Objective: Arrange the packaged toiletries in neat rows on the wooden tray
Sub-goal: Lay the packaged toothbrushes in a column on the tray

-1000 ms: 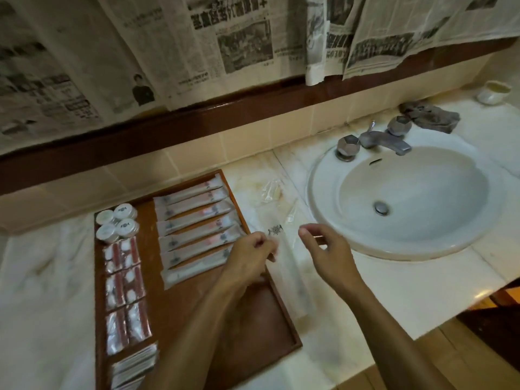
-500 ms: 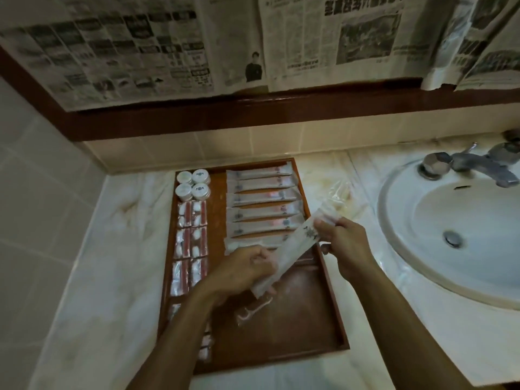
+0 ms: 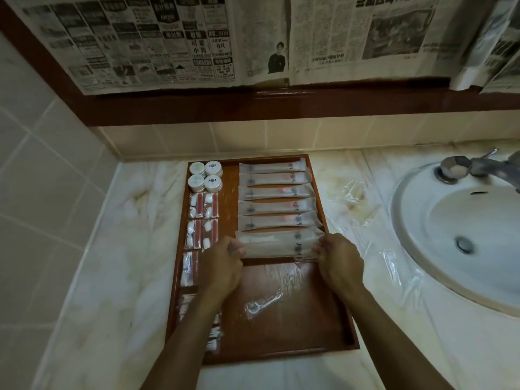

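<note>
Held packet: a long translucent toiletry sachet (image 3: 277,248) is lying crosswise at the centre of the frame, over the wooden tray (image 3: 320,327), just below the row of six like sachets (image 3: 277,202) and overlapping the lowest of them.
Left hand: the left hand (image 3: 223,266) is pinching the packet's left end with curled fingers.
Right hand: the right hand (image 3: 339,263) is pinching the right end the same way.
Tray, left column: four round white jars (image 3: 205,175) are sitting at the upper left corner; red-and-white packets (image 3: 202,220) are running in pairs below them towards the lower edge.
Tray, lower part: a clear packet with a floss pick (image 3: 263,304) is lying tilted on the bare wood.
Counter: loose clear wrappers (image 3: 351,192) are lying right of the tray, beside the white sink (image 3: 439,266).
Wall: newspaper sheets (image 3: 168,40) are hanging across the top of the frame.
</note>
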